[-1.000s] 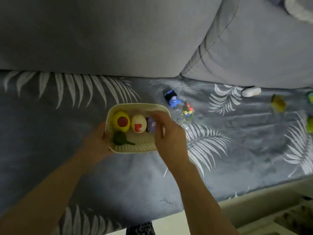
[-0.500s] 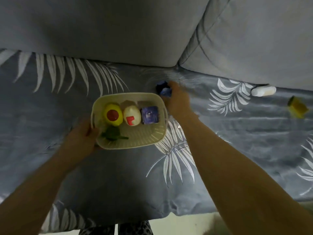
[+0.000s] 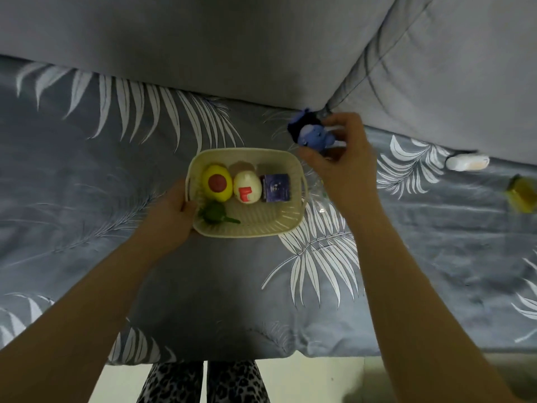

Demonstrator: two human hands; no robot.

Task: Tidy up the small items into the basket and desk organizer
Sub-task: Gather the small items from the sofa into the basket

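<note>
Since half a second back, your right hand (image 3: 340,158) has lifted the blue toy (image 3: 312,136) off the sofa cover (image 3: 406,242); the grip is now fingers and thumb curled round it, just beyond the basket (image 3: 247,226)'s right end. Your left hand (image 3: 171,216) holds the basket's left rim. So you're mid-pickup, I'd say: next, swing it left over the open corner and let go. No readable writing anywhere, and the dark blue box (image 3: 275,187) has a print too small to make out.
</note>
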